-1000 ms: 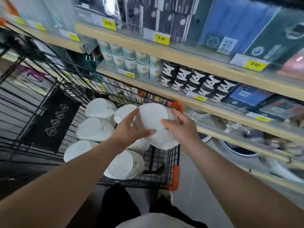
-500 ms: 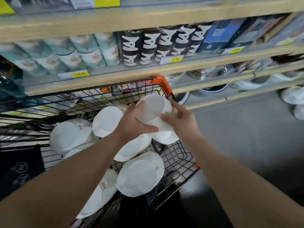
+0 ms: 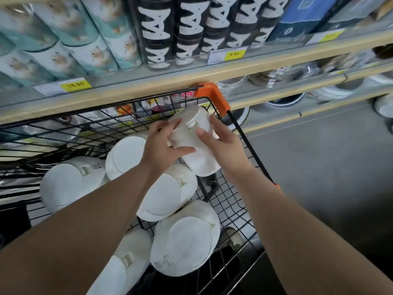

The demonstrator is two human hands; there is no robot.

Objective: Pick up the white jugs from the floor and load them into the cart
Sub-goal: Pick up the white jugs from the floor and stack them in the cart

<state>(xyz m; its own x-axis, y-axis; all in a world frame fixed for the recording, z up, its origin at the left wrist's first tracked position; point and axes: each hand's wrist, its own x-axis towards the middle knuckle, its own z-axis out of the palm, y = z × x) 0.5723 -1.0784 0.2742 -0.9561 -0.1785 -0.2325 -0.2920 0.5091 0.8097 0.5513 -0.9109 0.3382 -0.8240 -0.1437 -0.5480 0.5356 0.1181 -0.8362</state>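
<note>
Shelving (image 3: 255,64) is noted across the top of the frame. The wire cart (image 3: 251,150) lies below it at centre and lower left, with several loaded jugs (image 3: 182,245) lying inside. Since half a second ago the held jug (image 3: 202,162) has been turned from base-on to side-on and lowered at the cart's upper-right corner. It is clamped between the left hand (image 3: 163,145) and right hand (image 3: 223,145), so release is judged near.

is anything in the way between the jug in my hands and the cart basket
Nothing visible blocks it. The left hand and right hand hold the white jug over the open top of the cart, near its orange corner. Loaded jugs lie just beneath, so it would likely rest on them.
</note>
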